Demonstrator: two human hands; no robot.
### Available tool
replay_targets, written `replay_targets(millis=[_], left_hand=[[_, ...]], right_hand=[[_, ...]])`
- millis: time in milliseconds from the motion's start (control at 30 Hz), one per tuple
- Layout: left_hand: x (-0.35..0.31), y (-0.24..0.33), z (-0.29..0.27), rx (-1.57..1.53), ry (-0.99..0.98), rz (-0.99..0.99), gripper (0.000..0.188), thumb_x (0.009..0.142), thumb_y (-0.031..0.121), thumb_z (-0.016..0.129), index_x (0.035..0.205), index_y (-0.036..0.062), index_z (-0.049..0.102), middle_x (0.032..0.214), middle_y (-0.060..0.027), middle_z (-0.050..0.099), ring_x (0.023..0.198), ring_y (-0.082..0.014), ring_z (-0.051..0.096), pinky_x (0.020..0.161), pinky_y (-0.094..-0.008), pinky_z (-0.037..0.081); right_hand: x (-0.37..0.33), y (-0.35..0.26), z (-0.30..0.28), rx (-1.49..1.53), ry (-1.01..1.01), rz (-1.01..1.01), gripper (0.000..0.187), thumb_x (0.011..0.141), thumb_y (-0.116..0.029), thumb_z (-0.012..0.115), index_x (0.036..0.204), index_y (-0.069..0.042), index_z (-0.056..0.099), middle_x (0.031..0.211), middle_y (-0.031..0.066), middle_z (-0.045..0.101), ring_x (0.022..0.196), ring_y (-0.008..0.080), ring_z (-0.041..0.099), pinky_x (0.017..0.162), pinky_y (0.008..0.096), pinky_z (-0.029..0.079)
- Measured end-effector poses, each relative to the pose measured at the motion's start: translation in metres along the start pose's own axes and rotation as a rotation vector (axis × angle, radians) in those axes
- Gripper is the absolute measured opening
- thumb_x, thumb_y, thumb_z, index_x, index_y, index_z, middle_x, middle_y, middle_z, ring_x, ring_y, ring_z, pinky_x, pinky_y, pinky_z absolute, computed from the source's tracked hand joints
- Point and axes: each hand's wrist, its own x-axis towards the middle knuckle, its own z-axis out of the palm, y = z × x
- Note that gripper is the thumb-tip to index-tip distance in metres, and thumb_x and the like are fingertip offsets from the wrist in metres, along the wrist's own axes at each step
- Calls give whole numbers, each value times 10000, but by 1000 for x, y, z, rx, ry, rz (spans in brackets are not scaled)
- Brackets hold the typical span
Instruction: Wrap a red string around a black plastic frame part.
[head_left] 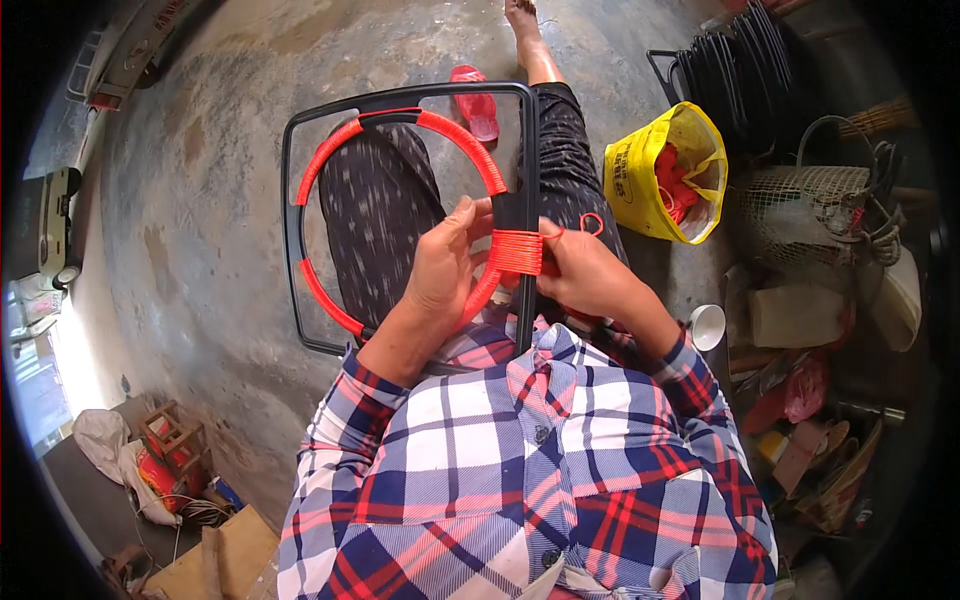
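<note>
A black square frame (289, 262) with rounded corners rests over my lap, holding a ring (470, 146) wrapped in sections with orange-red cord. On the frame's right bar, a band of tight cord turns (517, 252) binds ring and bar together. My left hand (438, 262) closes on the ring just left of that band, thumb up and fingers partly hidden behind. At the band's right edge, my right hand (592, 272) is closed on the orange-red cord; its fingertips are partly hidden. A loose curl of cord (592, 222) stands above that hand.
A yellow bag (635, 180) with red-orange cord inside stands right of my leg. Behind it are stacked black frames (715, 85); a wire mesh basket (800, 200) and a white bowl (707, 327) are nearby. A red slipper (476, 105) lies ahead. A wooden stool (178, 440) sits left.
</note>
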Motion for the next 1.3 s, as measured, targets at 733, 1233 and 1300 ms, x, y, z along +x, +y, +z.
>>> replay_targets(millis=[733,1233,1300], left_hand=[[-20,-6,6,298,-15,586,181,990,204,512,1080,46,512,823,-17,510,626,-69,412,577,-209,366],[-7,4,9,142,5,72,482,1023,349,402,1379,26,372,955,-76,608,818,-116,577,750,-246,479],[-7,4,11,19,-69,-7,501,1015,380,406,1357,13,400,1059,-105,614,973,-170,594,886,-311,481]], right_hand=[[18,-23,-22,560,644,-379,193,830,-59,666,1014,-16,628,994,111,655,927,254,633,845,340,485],[-66,76,-88,1428,821,-113,143,859,-183,568,883,-43,586,883,93,638,763,220,614,770,325,503],[-82,132,-104,1574,823,-274,151,893,-196,565,904,-46,580,814,57,597,696,171,568,715,296,489]])
